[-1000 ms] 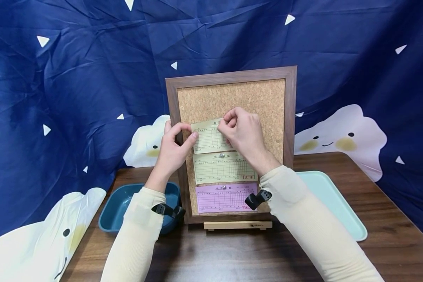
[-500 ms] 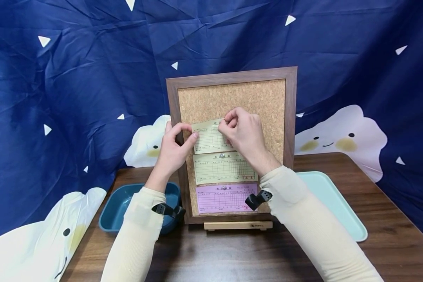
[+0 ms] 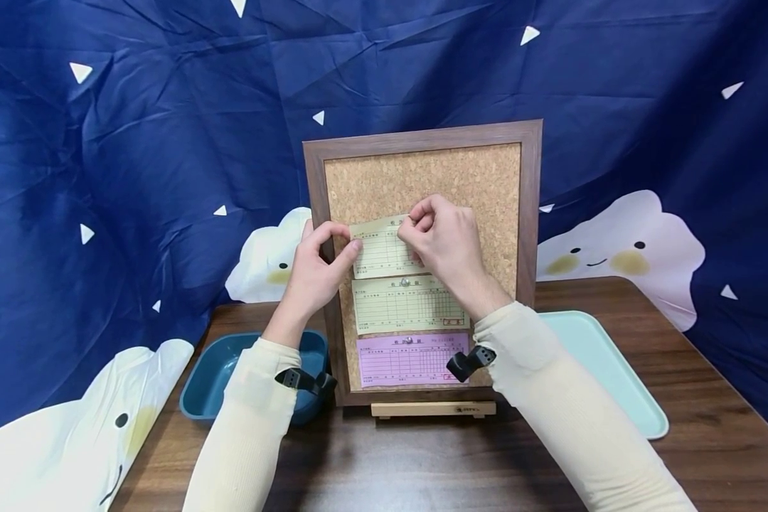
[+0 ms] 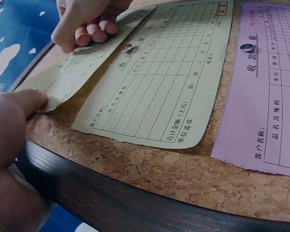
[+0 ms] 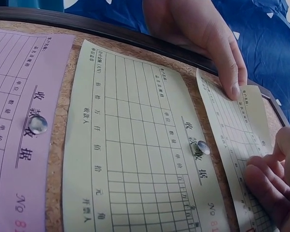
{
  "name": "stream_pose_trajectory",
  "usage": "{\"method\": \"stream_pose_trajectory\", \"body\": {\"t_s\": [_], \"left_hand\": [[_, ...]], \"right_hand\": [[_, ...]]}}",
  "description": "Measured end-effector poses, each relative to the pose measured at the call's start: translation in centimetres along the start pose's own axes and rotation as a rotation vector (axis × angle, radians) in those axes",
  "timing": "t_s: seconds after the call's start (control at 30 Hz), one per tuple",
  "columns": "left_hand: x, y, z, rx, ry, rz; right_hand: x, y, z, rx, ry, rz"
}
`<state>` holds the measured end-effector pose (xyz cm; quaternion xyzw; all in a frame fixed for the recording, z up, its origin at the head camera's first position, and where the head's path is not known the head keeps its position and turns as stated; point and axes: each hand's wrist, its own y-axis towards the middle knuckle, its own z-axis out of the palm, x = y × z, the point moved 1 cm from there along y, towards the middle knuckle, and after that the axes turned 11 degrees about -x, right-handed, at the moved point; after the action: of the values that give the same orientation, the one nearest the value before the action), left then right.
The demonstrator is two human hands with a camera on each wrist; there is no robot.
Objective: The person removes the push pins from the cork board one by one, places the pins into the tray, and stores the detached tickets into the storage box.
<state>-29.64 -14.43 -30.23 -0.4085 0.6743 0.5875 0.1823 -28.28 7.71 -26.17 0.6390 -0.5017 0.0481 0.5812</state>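
A framed corkboard (image 3: 422, 178) leans upright on a small wooden stand. My left hand (image 3: 313, 270) reaches past the frame's left side, thumb and index finger pinching the left edge of the upper pale yellow receipt (image 3: 377, 252). Curled fingers of my right hand (image 3: 448, 245) meet at that receipt's top edge near its middle; anything between the fingertips is hidden. The right hand covers the receipt's right part. Directly below hangs a second yellow receipt (image 5: 130, 135), held by a silver thumbtack (image 5: 203, 148). Lowest is a purple receipt (image 3: 390, 363) with its own thumbtack (image 5: 37, 124).
A dark teal bin (image 3: 195, 387) stands left of the board, partly behind the left forearm. On the right lies a pale mint tray (image 3: 604, 370). The stand's wooden ledge (image 3: 432, 409) juts out at the board's foot. A blue patterned cloth (image 3: 166, 142) hangs behind.
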Motion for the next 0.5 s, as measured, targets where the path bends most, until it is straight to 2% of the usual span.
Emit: {"method": "stream_pose_trajectory", "body": {"t_s": [0.27,0.5], "left_hand": [[0.03,0.13,0.0,0.0,-0.005,0.015],[0.09,0.23,-0.02,0.002,-0.012,0.015]], "right_hand": [[-0.11,-0.14,-0.1,0.008,0.01,-0.003],[-0.4,-0.25,-0.11,0.004,0.067,-0.007]]}}
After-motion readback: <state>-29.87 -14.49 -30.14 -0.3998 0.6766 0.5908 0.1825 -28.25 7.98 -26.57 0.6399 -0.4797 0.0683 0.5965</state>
